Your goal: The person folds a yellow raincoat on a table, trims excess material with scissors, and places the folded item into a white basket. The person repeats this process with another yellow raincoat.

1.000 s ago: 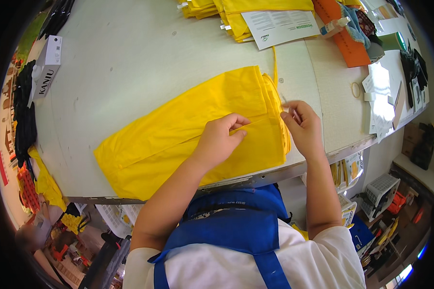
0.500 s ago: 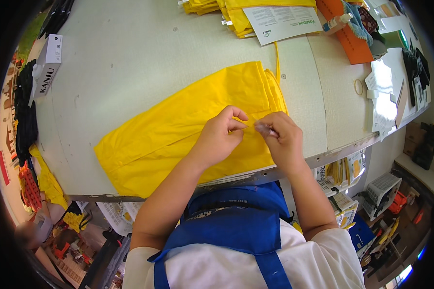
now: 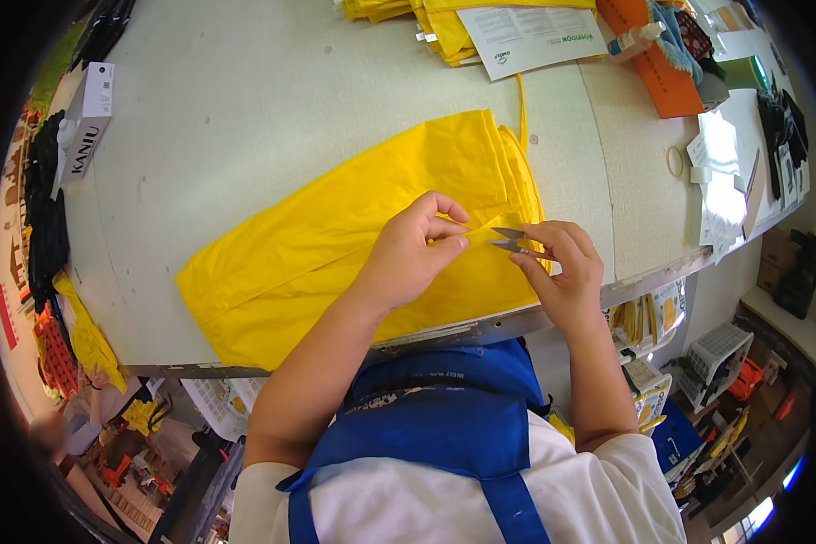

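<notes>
A yellow garment (image 3: 335,245), perhaps trousers, lies folded at a slant along the table's near edge, its gathered end to the right. My left hand (image 3: 408,254) rests over its middle, thumb and fingertips pinching a narrow yellow strip or fold (image 3: 488,223) that runs up to the gathered part. In my right hand (image 3: 567,272) are small thread snips (image 3: 508,233), held between thumb and fingers. Their two blades stand apart, pointing left toward the pinched strip. A yellow cord (image 3: 522,109) trails from the gathered end toward the far side.
Beyond the garment lie a yellow stack (image 3: 444,36) and a printed sheet (image 3: 530,41). An orange box (image 3: 675,95) with cloths and a small bottle (image 3: 635,41) stands far right. A rubber band (image 3: 675,161) lies nearer. A white box (image 3: 89,122) stands at left.
My right hand has drawn back to the right and turned, so the snips' spread blades now show. My left hand keeps nearly the same place.
</notes>
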A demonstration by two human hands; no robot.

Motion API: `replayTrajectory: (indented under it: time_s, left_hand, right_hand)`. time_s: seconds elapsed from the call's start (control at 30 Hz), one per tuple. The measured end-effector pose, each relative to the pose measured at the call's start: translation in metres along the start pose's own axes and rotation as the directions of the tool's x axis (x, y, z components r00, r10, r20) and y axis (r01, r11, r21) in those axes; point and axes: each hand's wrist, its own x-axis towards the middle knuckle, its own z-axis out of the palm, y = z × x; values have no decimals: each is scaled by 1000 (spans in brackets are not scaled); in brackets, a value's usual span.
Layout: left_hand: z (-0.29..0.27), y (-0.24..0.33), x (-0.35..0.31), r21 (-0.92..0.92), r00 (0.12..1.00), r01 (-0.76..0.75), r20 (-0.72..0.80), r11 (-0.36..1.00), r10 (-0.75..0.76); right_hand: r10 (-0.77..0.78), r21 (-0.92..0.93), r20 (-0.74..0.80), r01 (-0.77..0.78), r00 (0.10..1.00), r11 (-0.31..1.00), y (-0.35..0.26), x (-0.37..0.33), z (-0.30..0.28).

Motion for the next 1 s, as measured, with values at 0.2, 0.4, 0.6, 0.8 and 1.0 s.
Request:
replayTrajectory:
  time_s: [0.2,0.4,0.6,0.8,1.0]
  left_hand:
    - [3,3,-1,44,1000,0,5,999,0]
    - [5,5,1,105,998,-54,33,993,51]
    - [10,7,6,214,999,-54,16,975,52]
    - [12,5,6,98,999,15,37,995,-19]
    - [11,9,6,72,995,62,76,995,-68]
  right_hand:
    - [-148,-103,77,156,986,982,-10,12,0]
    - [158,238,-41,-144,987,961,-5,7,-7]
    - [107,155,16,-109,994,982,0,-4,-10]
    - [88,177,3,-88,996,980,-1,2,-7]
    - [40,122,5,-40,999,992,4,3,1]
